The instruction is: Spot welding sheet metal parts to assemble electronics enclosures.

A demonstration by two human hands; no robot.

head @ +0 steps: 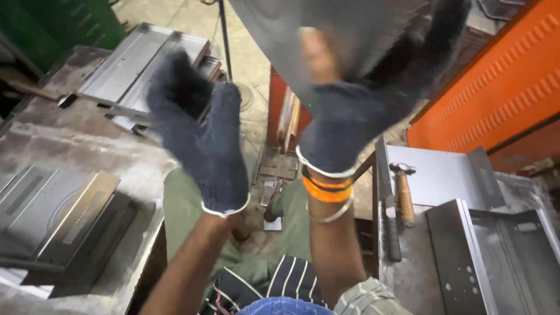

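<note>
Your forearms rise from the bottom edge, above your striped shirt [280,280] and green trousers [186,210], and both hands wear dark knitted gloves. Your right hand [341,131], with orange and silver bangles [328,192] at the wrist, is closed on the lower edge of a grey metal sheet [350,29] that you hold up in front of you; the thumb lies against its face. This sheet fills the top centre of the view and is blurred, so its long axis cannot be told for sure, but it seems to run upward and away from you, out of the picture. Your left hand [201,134] is raised just beside the sheet's left edge with the fingers curled narrow; whether it grips the sheet or only touches it, you cannot tell from this view. To your right, on a worn steel bench [408,256], a hammer [403,192] with wooden handle lies with its head away from you, near folded metal panels [490,256]. On your left, another bench [87,140] carries more grey folded panels [58,216]. An orange ribbed wall [501,81] stands at upper right.
</note>
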